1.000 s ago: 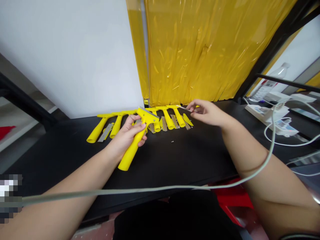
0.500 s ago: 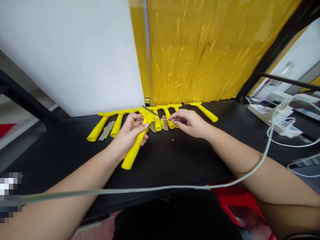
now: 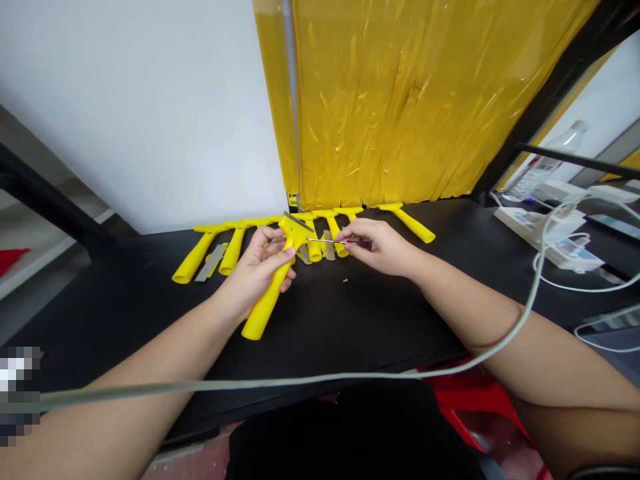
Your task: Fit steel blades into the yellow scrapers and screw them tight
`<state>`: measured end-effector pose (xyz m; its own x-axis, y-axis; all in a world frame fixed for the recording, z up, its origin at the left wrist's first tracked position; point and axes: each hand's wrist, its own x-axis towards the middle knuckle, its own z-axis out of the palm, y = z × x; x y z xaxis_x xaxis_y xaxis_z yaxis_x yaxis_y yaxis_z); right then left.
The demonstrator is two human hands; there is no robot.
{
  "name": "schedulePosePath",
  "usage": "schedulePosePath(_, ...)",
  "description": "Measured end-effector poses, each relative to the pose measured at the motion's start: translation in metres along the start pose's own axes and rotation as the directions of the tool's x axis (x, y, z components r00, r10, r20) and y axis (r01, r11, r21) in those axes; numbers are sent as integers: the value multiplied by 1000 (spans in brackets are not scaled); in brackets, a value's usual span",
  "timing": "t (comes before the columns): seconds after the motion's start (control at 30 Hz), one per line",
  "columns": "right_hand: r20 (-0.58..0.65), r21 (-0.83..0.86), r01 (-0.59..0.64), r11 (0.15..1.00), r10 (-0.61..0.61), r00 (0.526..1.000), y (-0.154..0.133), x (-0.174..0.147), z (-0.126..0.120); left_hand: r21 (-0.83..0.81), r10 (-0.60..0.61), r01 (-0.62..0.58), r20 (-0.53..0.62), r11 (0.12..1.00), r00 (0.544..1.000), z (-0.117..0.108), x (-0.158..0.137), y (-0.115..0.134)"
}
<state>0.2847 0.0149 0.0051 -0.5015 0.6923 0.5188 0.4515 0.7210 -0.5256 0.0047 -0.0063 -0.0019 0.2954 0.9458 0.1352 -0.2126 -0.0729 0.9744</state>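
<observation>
My left hand [image 3: 267,263] is wrapped round a yellow plastic scraper [image 3: 265,308], its handle slanting down toward me and a thin metal blade along its head. In my right hand [image 3: 375,243] is a screwdriver [image 3: 361,244], pinched by its dark handle. The screwdriver's thin shaft points left, and its tip meets the scraper's head near the neck. A small screw [image 3: 345,280] lies on the black tabletop [image 3: 370,320] below my right hand. Behind my hands, several more yellow scrapers [image 3: 233,250] stand in a row, partly hidden by my fingers.
Flat blade pieces [image 3: 211,262] lie among the row. A lone yellow scraper [image 3: 413,223] rests at the back right. White power strips [image 3: 550,237] and a clear bottle [image 3: 550,160] are on the right. A pale cable [image 3: 300,381] crosses in front of me.
Both hands keep their hold, with the screwdriver tip still at the scraper's head. The screwdriver's angle differs very slightly; the whole view has shifted a little.
</observation>
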Motion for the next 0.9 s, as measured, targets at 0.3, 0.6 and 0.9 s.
schedulePosePath(0.3,-36,4,8,1000,-8,999,1,0,2,44,19,-19,3,999,1000,2,0,-1)
schedulePosePath(0.6,-82,115,-231,966,241,967,0,1,14,199,150,-143,-20,969,988,7,-4,-1)
schedulePosePath(0.9,7,235,-293,927,300,954,-2,-1,23,248,191,-181,-16,952,981,6,-4,-2)
